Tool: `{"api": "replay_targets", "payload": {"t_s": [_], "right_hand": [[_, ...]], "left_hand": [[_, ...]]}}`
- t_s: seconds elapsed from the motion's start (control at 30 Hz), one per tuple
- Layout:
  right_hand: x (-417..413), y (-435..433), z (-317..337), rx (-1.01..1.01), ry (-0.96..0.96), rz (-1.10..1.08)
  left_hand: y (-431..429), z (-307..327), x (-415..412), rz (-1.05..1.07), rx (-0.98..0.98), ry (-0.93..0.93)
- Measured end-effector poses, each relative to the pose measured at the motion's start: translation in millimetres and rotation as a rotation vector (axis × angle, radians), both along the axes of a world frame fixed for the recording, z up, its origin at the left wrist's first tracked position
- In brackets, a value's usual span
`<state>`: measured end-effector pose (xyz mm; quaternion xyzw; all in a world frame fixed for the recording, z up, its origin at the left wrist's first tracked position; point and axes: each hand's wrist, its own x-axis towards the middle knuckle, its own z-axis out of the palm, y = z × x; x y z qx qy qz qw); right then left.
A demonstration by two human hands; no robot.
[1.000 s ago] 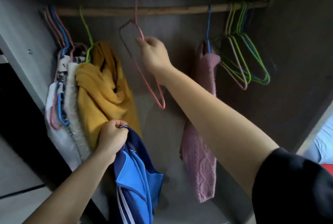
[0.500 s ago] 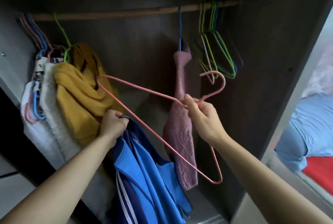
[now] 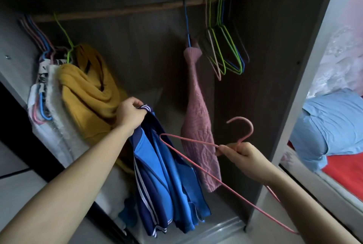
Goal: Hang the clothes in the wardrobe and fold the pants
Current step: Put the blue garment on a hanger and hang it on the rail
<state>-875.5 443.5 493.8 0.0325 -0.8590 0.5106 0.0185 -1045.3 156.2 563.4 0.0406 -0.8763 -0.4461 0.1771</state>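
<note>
I've got L hand (image 3: 130, 114) fingers curled on the blue jacket (image 3: 163, 175) collar at the wardrobe (image 3: 275, 66) mouth, R hand (image 3: 243, 157) pinching the pink hanger (image 3: 188, 140) neck, hanger's long axis pointing left, tip just beside the jacket.

Single view, head-worn, wide-angle. Camera stands close at the open wardrobe (image 3: 149, 51) and faces straight into it, rolled a little: the hanging rail (image 3: 121, 10) crosses the top of frame, rising to the right. The bottom door track (image 3: 216, 228) sits at the lower edge. Both forearms enter from below; left hand (image 3: 130, 115) and right hand (image 3: 243, 155) are mid-frame, within arm's reach of the lens. The wardrobe's right side panel (image 3: 318, 57) leans across the frame, and a bed (image 3: 334, 122) shows beyond it.
</note>
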Motion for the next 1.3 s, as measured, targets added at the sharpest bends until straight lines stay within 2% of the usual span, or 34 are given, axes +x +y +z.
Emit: {"api": "replay_targets", "payload": {"t_s": [0.13,0.27,0.4,0.47,0.6,0.7,0.77,0.87,0.97,1.03,1.17,1.23,1.27,1.3], "right_hand": [[-17.6,-36.6,-2.8,0.068,0.054,0.055],[-28.3,-69.9,-4.3,0.167,-0.010,0.138],[-29.3,-85.5,-5.7,-0.160,0.148,-0.109],[-24.1,-95.3,-10.5,-0.130,0.215,-0.151],[-23.9,-113.6,-23.2,0.018,0.079,-0.176],[-22.6,-117.1,-6.7,-0.140,0.048,-0.278],[-13.7,-128.3,8.4,-0.245,0.108,-0.337],[-1.1,-154.6,22.4,-0.307,0.167,-0.368],[-0.7,-181.0,27.6,-0.378,0.104,-0.406],[-2.5,-198.0,25.4,-0.358,0.053,-0.402],[-3.5,-217.8,3.6,0.010,-0.028,-0.481],[0.7,-211.7,-2.9,-0.002,0.015,-0.578],[4.4,-206.4,-2.8,-0.025,0.061,-0.624],[9.7,-202.3,0.4,-0.047,0.121,-0.654]], "left_hand": [[19.7,0.3,21.9,-0.081,-0.091,0.040],[25.2,2.4,38.7,-0.093,-0.167,0.040],[17.9,3.5,50.1,-0.080,-0.307,0.096],[14.8,5.1,55.5,-0.086,-0.338,0.138],[5.5,9.3,63.6,-0.156,-0.358,0.142],[-4.7,1.7,67.5,-0.208,-0.310,0.101],[-18.1,-1.9,69.1,-0.271,-0.297,0.103],[-41.6,-0.6,68.2,-0.331,-0.513,0.217],[-59.2,6.4,68.8,-0.361,-0.670,0.379],[-61.4,12.2,70.3,-0.412,-0.592,0.387],[-58.2,13.6,74.4,-0.567,-0.373,0.244],[-60.2,6.7,77.6,-0.707,-0.288,0.190],[-62.6,3.6,77.5,-0.769,-0.304,0.191],[-64.8,0.7,75.6,-0.816,-0.398,0.231]]}}
